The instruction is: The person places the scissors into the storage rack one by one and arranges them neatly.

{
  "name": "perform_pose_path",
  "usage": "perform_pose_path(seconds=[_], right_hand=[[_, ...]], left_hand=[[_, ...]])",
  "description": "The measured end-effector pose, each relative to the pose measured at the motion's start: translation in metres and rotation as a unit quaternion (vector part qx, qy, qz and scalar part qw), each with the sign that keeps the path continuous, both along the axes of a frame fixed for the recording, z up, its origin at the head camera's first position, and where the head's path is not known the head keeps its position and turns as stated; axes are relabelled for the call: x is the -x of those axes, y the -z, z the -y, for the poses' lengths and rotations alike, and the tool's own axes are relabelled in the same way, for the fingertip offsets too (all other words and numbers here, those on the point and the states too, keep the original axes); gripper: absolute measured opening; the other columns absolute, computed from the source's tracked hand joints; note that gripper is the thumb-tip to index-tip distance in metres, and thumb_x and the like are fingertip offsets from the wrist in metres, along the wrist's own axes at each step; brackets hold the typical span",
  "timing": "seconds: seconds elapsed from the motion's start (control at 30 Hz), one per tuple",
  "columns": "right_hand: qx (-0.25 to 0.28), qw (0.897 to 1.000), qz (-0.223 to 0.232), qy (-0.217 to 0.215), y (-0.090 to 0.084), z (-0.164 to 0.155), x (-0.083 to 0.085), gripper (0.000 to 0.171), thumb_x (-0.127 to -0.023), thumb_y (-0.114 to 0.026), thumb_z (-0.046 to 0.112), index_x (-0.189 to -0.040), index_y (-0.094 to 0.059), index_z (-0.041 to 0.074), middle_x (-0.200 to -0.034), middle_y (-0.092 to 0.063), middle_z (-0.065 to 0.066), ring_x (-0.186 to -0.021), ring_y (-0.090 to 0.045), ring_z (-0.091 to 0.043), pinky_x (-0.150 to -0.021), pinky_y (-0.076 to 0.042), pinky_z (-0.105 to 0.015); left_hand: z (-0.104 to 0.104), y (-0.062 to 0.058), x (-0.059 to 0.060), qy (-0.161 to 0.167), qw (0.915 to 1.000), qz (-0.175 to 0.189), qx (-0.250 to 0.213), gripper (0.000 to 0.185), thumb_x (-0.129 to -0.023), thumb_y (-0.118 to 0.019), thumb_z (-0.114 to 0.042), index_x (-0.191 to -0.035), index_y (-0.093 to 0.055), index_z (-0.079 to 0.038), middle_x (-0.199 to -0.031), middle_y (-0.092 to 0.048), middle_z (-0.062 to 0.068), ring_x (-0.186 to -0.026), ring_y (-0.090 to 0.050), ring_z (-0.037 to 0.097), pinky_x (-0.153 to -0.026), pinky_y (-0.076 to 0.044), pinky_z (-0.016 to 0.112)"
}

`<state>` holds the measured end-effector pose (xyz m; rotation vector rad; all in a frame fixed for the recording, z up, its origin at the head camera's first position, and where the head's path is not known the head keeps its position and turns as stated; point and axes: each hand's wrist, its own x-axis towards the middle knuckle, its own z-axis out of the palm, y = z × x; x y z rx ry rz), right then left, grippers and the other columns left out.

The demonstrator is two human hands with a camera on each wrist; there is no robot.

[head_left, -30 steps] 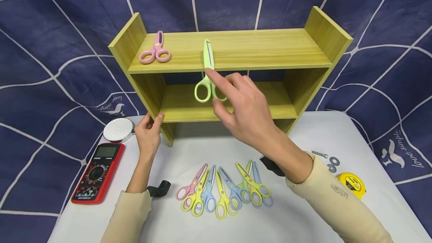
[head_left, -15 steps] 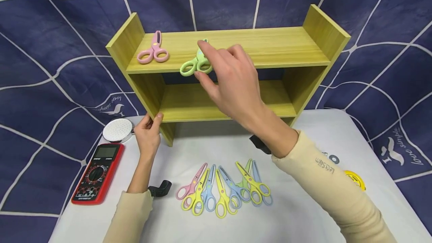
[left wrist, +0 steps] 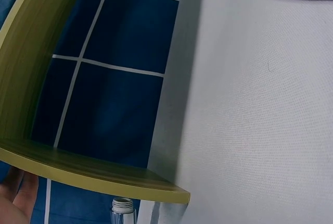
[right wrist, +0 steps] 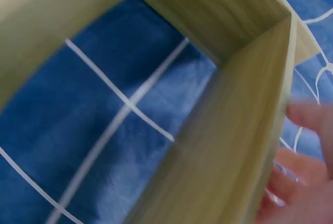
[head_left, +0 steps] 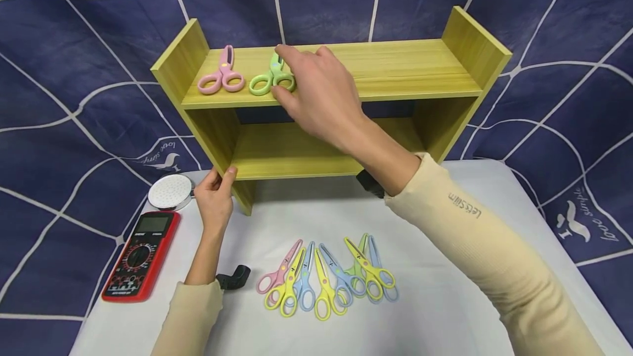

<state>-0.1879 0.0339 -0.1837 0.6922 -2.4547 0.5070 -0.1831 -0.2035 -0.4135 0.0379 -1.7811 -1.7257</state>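
On the top board of the yellow-green wooden shelf (head_left: 410,67) lie pink scissors (head_left: 221,77) and, just to their right, green scissors (head_left: 261,84). My right hand (head_left: 282,73) holds the green scissors against the board, index finger along the blades and thumb at the handle rings. Its fingers (right wrist: 304,177) show blurred beside the shelf wood in the right wrist view. My left hand (head_left: 221,176) grips the lower front edge of the shelf's left side panel (left wrist: 31,73). Several pastel scissors (head_left: 326,282) lie in a fan on the white table.
A red multimeter (head_left: 140,254) and a white round disc (head_left: 170,190) lie at the table's left. A small black piece (head_left: 233,278) sits by my left sleeve. Dark blue cloth with white lines (head_left: 74,70) hangs behind. The shelf's lower board (head_left: 296,153) holds nothing.
My right hand lifted the green scissors from hanging at the shelf's front edge and carried them left onto the top board, beside the pink pair. The left hand stayed put.
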Motion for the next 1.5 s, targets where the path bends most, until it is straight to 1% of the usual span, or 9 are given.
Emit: perform_pose_path(seconds=[0.07, 0.17, 0.27, 0.4, 0.53, 0.77, 1.03, 1.3, 1.5], right_hand=[[0.055, 0.996, -0.066, -0.024, 0.011, -0.005, -0.005, 0.034, -0.094, -0.062, 0.019, -0.126, -0.065, 0.006, -0.096, -0.067, -0.005, -0.094, -0.056, -0.027, -0.079, -0.046, -0.034], [0.146, 0.972, -0.167, -0.074, 0.035, -0.015, -0.015, 0.021, -0.091, -0.061, 0.009, -0.107, -0.071, 0.001, -0.093, -0.065, -0.010, -0.086, -0.057, -0.029, -0.072, -0.048, -0.038], [0.201, 0.954, -0.181, -0.128, 0.067, -0.028, -0.027, 0.016, -0.089, -0.061, 0.005, -0.099, -0.071, -0.002, -0.088, -0.064, -0.012, -0.081, -0.058, -0.027, -0.069, -0.049, -0.037], [0.214, 0.963, -0.064, -0.154, 0.125, -0.049, -0.052, 0.017, -0.088, -0.064, 0.005, -0.103, -0.070, -0.001, -0.092, -0.064, -0.010, -0.076, -0.057, -0.020, -0.065, -0.049, -0.032], [0.156, 0.970, 0.112, -0.146, 0.186, -0.070, -0.088, 0.027, -0.089, -0.070, 0.011, -0.115, -0.069, 0.005, -0.100, -0.063, -0.002, -0.076, -0.055, -0.011, -0.065, -0.051, -0.028], [-0.003, 0.936, 0.319, -0.152, 0.260, -0.086, -0.147, 0.047, -0.089, -0.074, 0.023, -0.132, -0.061, 0.013, -0.115, -0.055, 0.001, -0.084, -0.052, -0.005, -0.068, -0.048, -0.020], [-0.068, 0.936, 0.329, -0.102, 0.279, -0.088, -0.169, 0.050, -0.084, -0.078, 0.025, -0.131, -0.064, 0.023, -0.118, -0.049, -0.003, -0.077, -0.040, -0.004, -0.053, -0.037, -0.017], [-0.098, 0.927, 0.337, -0.132, 0.278, -0.095, -0.167, 0.053, -0.079, -0.082, 0.011, -0.128, -0.067, 0.025, -0.097, -0.043, 0.006, -0.071, -0.039, -0.003, -0.054, -0.036, -0.016], [-0.129, 0.915, 0.349, -0.154, 0.275, -0.098, -0.166, 0.053, -0.081, -0.082, 0.021, -0.130, -0.065, 0.025, -0.089, -0.042, 0.010, -0.066, -0.037, -0.001, -0.051, -0.033, -0.017]], left_hand=[[0.000, 0.001, 0.001, 0.002, 1.0000, 0.001, -0.001, 0.027, -0.091, -0.065, 0.002, -0.117, -0.067, 0.010, -0.095, -0.070, -0.001, -0.083, -0.067, 0.003, -0.075, -0.053, 0.018], [-0.001, -0.001, 0.001, 0.001, 1.0000, 0.004, -0.007, 0.027, -0.091, -0.065, 0.001, -0.117, -0.067, 0.010, -0.101, -0.071, 0.007, -0.085, -0.067, 0.004, -0.077, -0.053, 0.018], [-0.002, -0.002, 0.000, -0.004, 0.9998, 0.006, -0.018, 0.027, -0.091, -0.067, -0.001, -0.116, -0.068, 0.008, -0.105, -0.070, 0.013, -0.086, -0.066, 0.006, -0.077, -0.053, 0.018], [-0.001, -0.001, 0.001, -0.007, 0.9995, 0.001, -0.031, 0.026, -0.090, -0.067, 0.000, -0.115, -0.069, 0.009, -0.107, -0.070, 0.015, -0.085, -0.066, 0.006, -0.076, -0.052, 0.017], [-0.001, 0.003, 0.003, 0.001, 0.9994, -0.002, -0.036, 0.027, -0.090, -0.066, 0.002, -0.115, -0.067, 0.010, -0.110, -0.068, 0.019, -0.086, -0.065, 0.007, -0.077, -0.052, 0.018], [-0.001, 0.001, 0.002, 0.001, 0.9993, 0.005, -0.038, 0.026, -0.091, -0.067, 0.000, -0.116, -0.068, 0.008, -0.109, -0.069, 0.015, -0.090, -0.066, 0.007, -0.078, -0.052, 0.019], [-0.004, -0.005, -0.004, 0.008, 0.9994, 0.004, -0.034, 0.027, -0.091, -0.066, -0.001, -0.116, -0.067, 0.011, -0.102, -0.071, 0.006, -0.088, -0.066, 0.007, -0.078, -0.052, 0.019], [-0.012, -0.023, -0.016, 0.013, 0.9999, 0.005, -0.010, 0.029, -0.093, -0.063, 0.000, -0.119, -0.064, 0.013, -0.100, -0.070, 0.005, -0.087, -0.066, 0.005, -0.077, -0.052, 0.017], [-0.012, -0.024, -0.018, 0.017, 0.9998, 0.005, -0.002, 0.027, -0.093, -0.063, 0.000, -0.117, -0.065, 0.013, -0.094, -0.070, -0.006, -0.085, -0.066, 0.004, -0.076, -0.053, 0.018]])
